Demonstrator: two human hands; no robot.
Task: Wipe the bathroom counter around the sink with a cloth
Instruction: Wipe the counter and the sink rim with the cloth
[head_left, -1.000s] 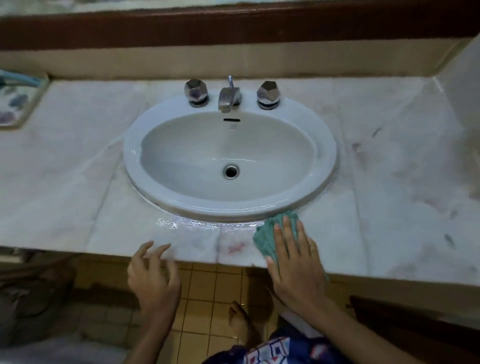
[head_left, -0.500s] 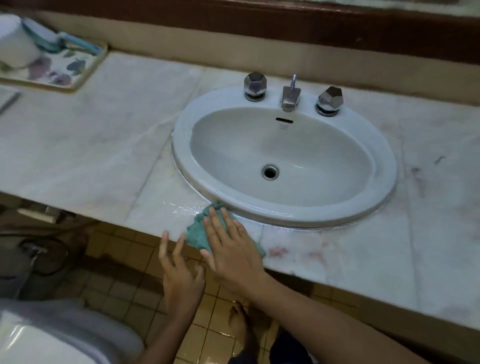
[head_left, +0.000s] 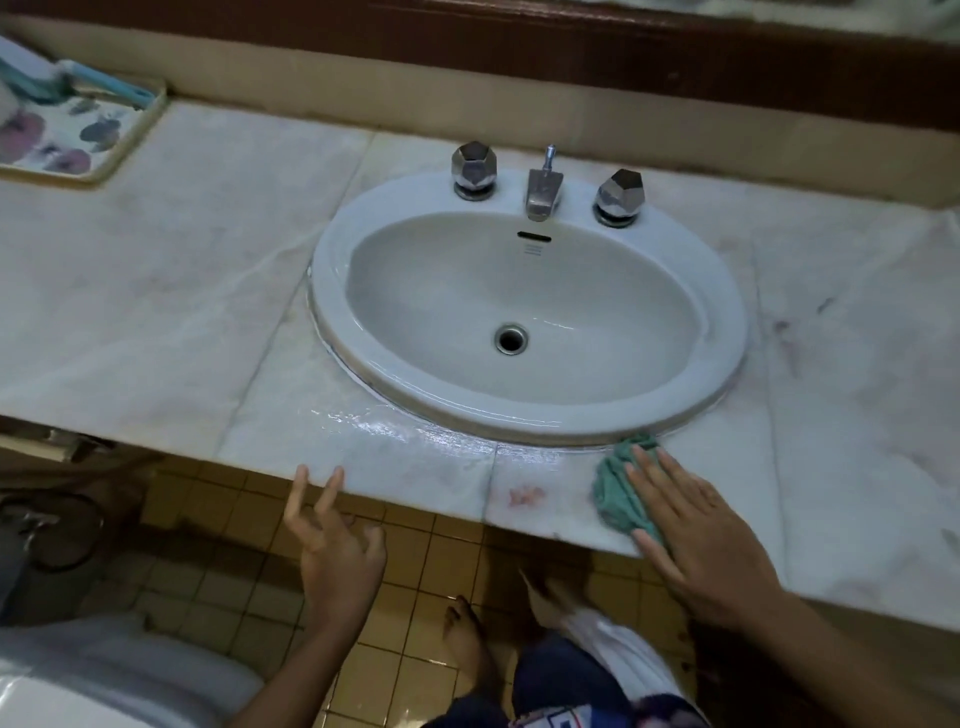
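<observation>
A marble bathroom counter (head_left: 156, 312) seen from above, with a patterned tray (head_left: 78, 135) at its far left. Below the counter's front edge, the left hand (head_left: 337, 551) hangs loosely spread, holding nothing, two fingertips up against the edge. To its right, a wet sheen (head_left: 395, 421) runs along the strip of counter in front of the oval white sink (head_left: 519, 421), which suggests the front strip is the part being wiped. A small reddish stain (head_left: 525, 494) sits near the edge, just left of the green cloth (head_left: 621, 488). The cloth lies bunched on the counter beside the sink's front right curve, its top touching the rim's base. The right hand (head_left: 696, 535) presses flat on it, fingers straight and together, covering the cloth's right part while the left part shows. Further right, the marble looks dull and smudged with dark marks. The next move likely calls for sliding the cloth under steady pressure around the sink's right side, keeping it flat under the palm.
</observation>
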